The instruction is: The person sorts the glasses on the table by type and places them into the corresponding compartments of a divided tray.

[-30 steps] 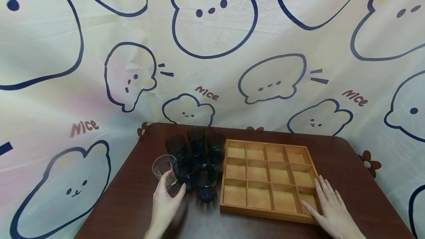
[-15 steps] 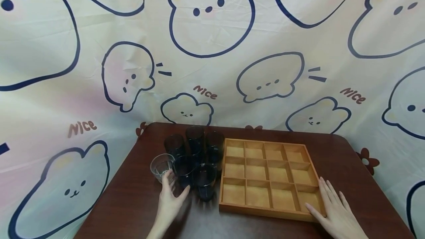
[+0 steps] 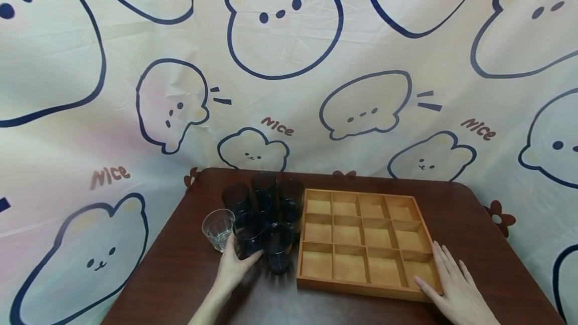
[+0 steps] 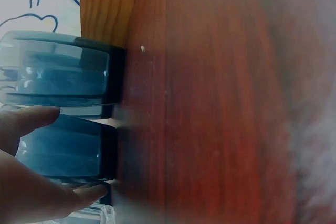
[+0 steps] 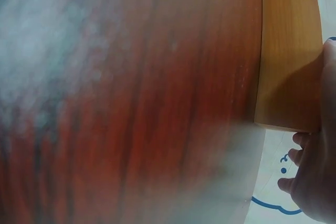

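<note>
We note a dark blue glass (image 3: 246,229) upright at the near left of a tight group on the brown table (image 3: 271,307); its see-through wall has flat facets and a darker base. Left hand (image 3: 232,267) curls round it from the near side, thumb on one flank, fingers on the other. A clear faceted glass (image 3: 218,225) stands just left of it, a second dark glass (image 3: 277,247) just right, and three rear dark glasses (image 3: 264,188) behind. We find side room narrow; tabletop runs toward us in front, and the wooden tray (image 3: 352,287), twelve compartments in three rows, sits just right of the group. Right hand (image 3: 456,285) lies with fingers extended along the tray's right edge, thumb over its near corner. Half a second ago, we see the left fingers in front of the clear glass; now they reach between both glasses, leaving the clear one in fuller view. Right hand stays at the tray edge.
</note>
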`<control>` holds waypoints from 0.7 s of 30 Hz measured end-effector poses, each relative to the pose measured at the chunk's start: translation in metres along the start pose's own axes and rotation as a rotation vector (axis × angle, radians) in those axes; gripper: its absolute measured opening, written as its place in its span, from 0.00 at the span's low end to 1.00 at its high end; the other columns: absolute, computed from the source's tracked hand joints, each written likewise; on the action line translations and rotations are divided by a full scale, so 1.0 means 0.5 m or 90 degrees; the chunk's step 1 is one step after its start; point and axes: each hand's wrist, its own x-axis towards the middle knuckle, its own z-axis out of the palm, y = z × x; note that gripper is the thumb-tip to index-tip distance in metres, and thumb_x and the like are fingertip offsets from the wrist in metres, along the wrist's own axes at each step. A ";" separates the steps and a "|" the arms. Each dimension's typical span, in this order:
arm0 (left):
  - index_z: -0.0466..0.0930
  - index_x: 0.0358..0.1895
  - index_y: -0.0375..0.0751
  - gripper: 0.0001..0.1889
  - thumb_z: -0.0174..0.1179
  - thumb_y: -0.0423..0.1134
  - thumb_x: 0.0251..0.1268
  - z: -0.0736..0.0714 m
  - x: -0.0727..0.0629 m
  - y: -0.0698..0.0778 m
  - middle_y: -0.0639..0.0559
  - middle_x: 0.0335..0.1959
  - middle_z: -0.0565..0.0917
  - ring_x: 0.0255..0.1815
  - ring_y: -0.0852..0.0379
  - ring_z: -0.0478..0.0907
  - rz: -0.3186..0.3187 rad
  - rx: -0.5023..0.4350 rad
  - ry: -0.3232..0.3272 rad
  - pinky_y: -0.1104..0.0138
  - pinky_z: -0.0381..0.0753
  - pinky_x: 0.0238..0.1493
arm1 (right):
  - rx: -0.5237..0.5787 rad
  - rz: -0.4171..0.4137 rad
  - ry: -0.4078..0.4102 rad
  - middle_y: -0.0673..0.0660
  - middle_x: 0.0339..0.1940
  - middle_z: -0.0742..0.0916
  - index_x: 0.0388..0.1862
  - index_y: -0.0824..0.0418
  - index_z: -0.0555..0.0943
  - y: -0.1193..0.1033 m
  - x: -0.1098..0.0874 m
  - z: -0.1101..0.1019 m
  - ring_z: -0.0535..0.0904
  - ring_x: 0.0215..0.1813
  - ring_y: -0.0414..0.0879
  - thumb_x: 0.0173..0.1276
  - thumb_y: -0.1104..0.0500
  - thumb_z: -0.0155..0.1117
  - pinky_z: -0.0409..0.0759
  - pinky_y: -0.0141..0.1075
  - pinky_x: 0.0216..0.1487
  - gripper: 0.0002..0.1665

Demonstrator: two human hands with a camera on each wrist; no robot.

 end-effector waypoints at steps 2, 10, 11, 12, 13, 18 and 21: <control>0.69 0.78 0.50 0.47 0.86 0.48 0.56 0.002 0.013 -0.019 0.43 0.67 0.87 0.71 0.43 0.84 -0.031 -0.005 -0.012 0.66 0.81 0.67 | -0.002 0.001 0.000 0.82 0.88 0.56 0.91 0.70 0.37 -0.001 0.000 0.000 0.50 0.86 0.82 0.78 0.23 0.56 0.45 0.80 0.80 0.71; 0.68 0.78 0.53 0.48 0.86 0.42 0.54 0.008 0.027 -0.027 0.44 0.71 0.85 0.76 0.43 0.79 -0.052 -0.006 -0.018 0.48 0.73 0.77 | 0.006 0.007 -0.014 0.83 0.88 0.54 0.91 0.71 0.37 -0.004 0.001 -0.001 0.49 0.86 0.82 0.77 0.22 0.57 0.44 0.81 0.80 0.73; 0.68 0.78 0.53 0.48 0.86 0.41 0.54 0.009 0.027 -0.025 0.43 0.72 0.84 0.77 0.42 0.77 -0.053 -0.006 -0.017 0.47 0.72 0.78 | 0.007 0.006 -0.013 0.83 0.88 0.54 0.91 0.71 0.37 -0.004 0.001 -0.001 0.49 0.86 0.82 0.77 0.22 0.57 0.44 0.81 0.80 0.73; 0.67 0.78 0.52 0.48 0.86 0.40 0.54 0.010 0.027 -0.023 0.43 0.72 0.83 0.78 0.41 0.77 -0.052 -0.007 -0.017 0.46 0.72 0.78 | 0.008 0.003 -0.012 0.83 0.88 0.55 0.91 0.71 0.37 -0.004 0.001 -0.001 0.50 0.86 0.82 0.77 0.22 0.57 0.45 0.80 0.80 0.73; 0.67 0.78 0.52 0.48 0.85 0.40 0.54 0.010 0.027 -0.021 0.42 0.73 0.83 0.78 0.40 0.76 -0.053 -0.006 -0.015 0.46 0.72 0.78 | 0.008 0.003 -0.012 0.83 0.88 0.54 0.91 0.71 0.37 -0.004 0.001 0.000 0.50 0.86 0.82 0.78 0.22 0.57 0.45 0.80 0.80 0.73; 0.69 0.77 0.52 0.47 0.86 0.40 0.53 0.009 0.026 -0.007 0.42 0.73 0.83 0.77 0.40 0.77 -0.058 -0.004 -0.010 0.45 0.72 0.77 | 0.007 0.004 -0.015 0.84 0.87 0.54 0.91 0.72 0.37 -0.005 0.002 -0.001 0.50 0.86 0.82 0.78 0.23 0.57 0.47 0.80 0.80 0.73; 0.72 0.74 0.51 0.45 0.86 0.40 0.52 0.007 0.024 0.001 0.44 0.69 0.86 0.74 0.42 0.79 -0.051 -0.002 -0.009 0.49 0.75 0.75 | 0.002 0.009 -0.018 0.84 0.87 0.54 0.91 0.72 0.37 -0.007 0.003 -0.003 0.50 0.86 0.82 0.78 0.23 0.57 0.47 0.80 0.81 0.72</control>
